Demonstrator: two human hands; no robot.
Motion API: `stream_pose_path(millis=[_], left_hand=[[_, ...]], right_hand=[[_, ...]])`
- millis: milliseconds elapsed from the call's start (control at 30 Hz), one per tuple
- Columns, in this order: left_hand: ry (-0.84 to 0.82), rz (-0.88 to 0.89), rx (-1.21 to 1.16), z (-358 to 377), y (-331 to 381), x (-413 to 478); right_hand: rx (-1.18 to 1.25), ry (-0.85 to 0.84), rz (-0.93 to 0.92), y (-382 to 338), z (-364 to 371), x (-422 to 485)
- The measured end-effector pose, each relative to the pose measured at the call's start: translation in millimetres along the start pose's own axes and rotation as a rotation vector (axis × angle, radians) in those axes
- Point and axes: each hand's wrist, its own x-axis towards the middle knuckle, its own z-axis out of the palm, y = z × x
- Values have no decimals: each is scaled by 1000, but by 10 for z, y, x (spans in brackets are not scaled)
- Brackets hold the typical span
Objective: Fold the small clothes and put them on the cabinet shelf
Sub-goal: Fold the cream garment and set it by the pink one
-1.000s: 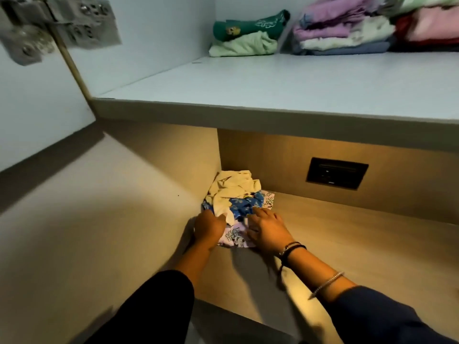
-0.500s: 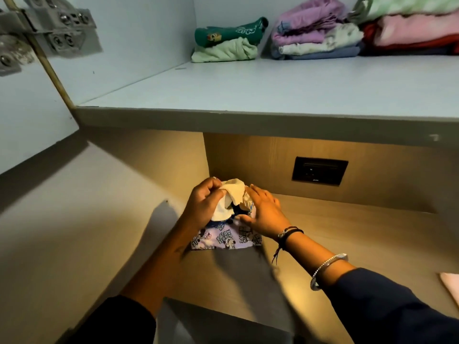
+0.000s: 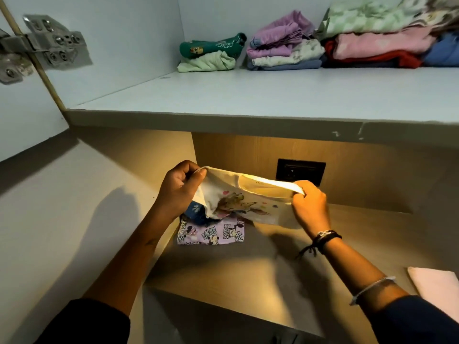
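your left hand (image 3: 180,191) and right hand (image 3: 310,207) each pinch the top edge of the cream garment (image 3: 248,204) with curled fingers. it hangs stretched between them just above the lower shelf (image 3: 248,274), in front of the socket (image 3: 300,170). its print shows a rabbit; the small text inside the edge is unreadable. below it lie a blue garment (image 3: 196,216), mostly hidden, and a purple garment (image 3: 211,235) whose lettering includes "love". a pink cloth (image 3: 437,286) is cut off at the right. the upper shelf (image 3: 248,100) holds folded stacks (image 3: 285,45).
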Motion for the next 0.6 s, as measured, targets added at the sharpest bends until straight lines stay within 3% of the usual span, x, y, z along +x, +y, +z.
stream_pose_path(millis=[133, 267, 333, 433, 600], left_hand=[[35, 51, 97, 246, 66, 89], [63, 65, 84, 489, 183, 199], [32, 64, 96, 553, 256, 224], [-136, 38, 23, 529, 387, 211], [-600, -86, -254, 403, 569, 205]], right_hand=[[-20, 4, -71, 149, -629, 196], [81, -144, -124, 105, -1180, 191], [8, -272, -125, 64, -1462, 157], [-85, -546, -81, -16, -1904, 102], [38, -914, 47, -56, -2452, 48]])
